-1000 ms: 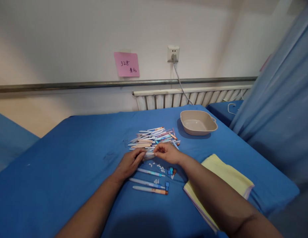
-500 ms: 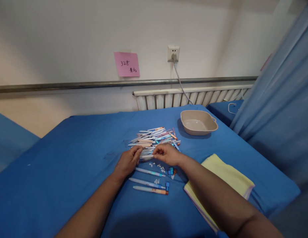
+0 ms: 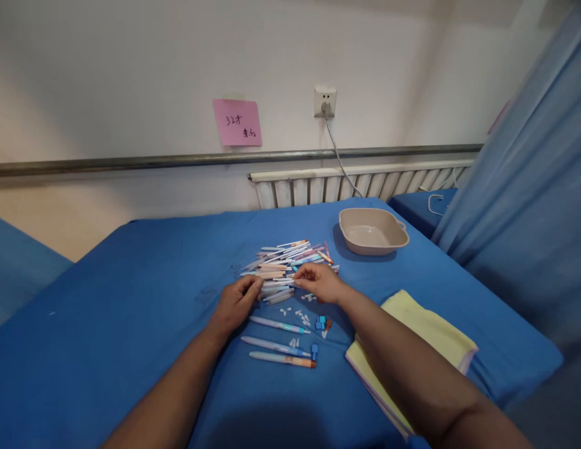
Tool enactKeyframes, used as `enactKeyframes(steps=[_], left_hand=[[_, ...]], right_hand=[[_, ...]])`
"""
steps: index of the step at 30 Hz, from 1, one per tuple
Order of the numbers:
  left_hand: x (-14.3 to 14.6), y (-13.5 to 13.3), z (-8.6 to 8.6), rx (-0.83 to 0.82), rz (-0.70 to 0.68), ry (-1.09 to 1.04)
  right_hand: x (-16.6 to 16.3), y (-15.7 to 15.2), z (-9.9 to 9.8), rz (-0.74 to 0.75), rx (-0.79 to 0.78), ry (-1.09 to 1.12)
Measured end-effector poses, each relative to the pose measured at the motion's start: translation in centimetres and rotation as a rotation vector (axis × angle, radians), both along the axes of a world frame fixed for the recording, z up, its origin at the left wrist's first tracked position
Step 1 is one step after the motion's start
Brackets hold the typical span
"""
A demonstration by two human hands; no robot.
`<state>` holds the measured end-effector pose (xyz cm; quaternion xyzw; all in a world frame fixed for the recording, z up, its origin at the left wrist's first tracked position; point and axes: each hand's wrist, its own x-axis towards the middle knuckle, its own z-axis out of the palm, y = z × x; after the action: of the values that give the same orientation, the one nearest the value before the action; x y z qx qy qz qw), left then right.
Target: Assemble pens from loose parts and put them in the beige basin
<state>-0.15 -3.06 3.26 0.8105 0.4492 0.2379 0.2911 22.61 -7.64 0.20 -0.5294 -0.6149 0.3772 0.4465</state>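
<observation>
The heap of pens (image 3: pixel 283 268) spreads across the middle of the table (image 3: pixel 131 280), left hand (image 3: pixel 236 302) at its near left edge, right hand (image 3: pixel 321 282) at its near right! Before it, three separate pens (image 3: pixel 271 357) lie one behind another, small caps (image 3: pixel 321 323) to their right. Back right sits the basin (image 3: pixel 373 235); nearer, the cloth (image 3: pixel 424 324) lies below the right forearm (image 3: pixel 402 365). Behind the table runs the radiator (image 3: pixel 365 168).

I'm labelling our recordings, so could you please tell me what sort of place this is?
Possibly a clinic or ward room: a blue curtain hangs at the right, a rail runs along the wall, and a blue cloth lies under the pens.
</observation>
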Motion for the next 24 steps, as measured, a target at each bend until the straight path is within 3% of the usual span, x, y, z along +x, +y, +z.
enactKeyframes(steps=[5, 10, 16, 24], left_hand=[[-0.3, 0.4, -0.1, 0.042, 0.025, -0.026], [-0.3, 0.1, 0.4, 0.104, 0.132, -0.046], [-0.6, 0.1, 0.9, 0.253, 0.322, -0.12], [-1.9, 2.2, 0.0, 0.219, 0.492, -0.101]], right_hand=[[2.1, 0.1, -0.1, 0.045, 0.002, -0.105], [3.7, -0.1, 0.2, 0.004, 0.037, -0.376], [3.2, -0.3, 0.8, -0.036, 0.069, -0.54], [2.9, -0.4, 1.4, -0.064, 0.107, -0.747]])
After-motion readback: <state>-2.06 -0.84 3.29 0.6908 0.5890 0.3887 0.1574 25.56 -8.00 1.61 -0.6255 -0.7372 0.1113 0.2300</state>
